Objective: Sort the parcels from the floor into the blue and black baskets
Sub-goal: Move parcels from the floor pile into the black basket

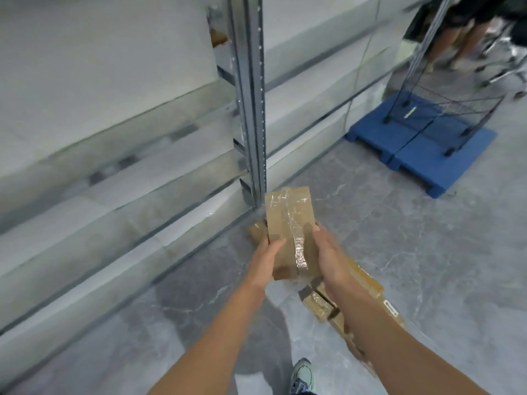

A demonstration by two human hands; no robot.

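Note:
A brown cardboard parcel (289, 223) wrapped in clear tape is held up in front of me above the floor. My left hand (266, 259) grips its left edge, thumb on top. Its right edge is gripped by my right hand (332, 256). More brown parcels (322, 303) lie on the grey floor below my right forearm, and another parcel (256, 232) lies by the shelf post. A black wire basket (445, 89) stands on a blue pallet (422, 146) at the far right. No blue basket is in view.
A metal shelf post (251, 104) rises just behind the held parcel, with pale shelving (114, 166) along the left. Another person's legs (462, 38) are at the top right beside a metal cart. My shoe (303, 374) is at the bottom.

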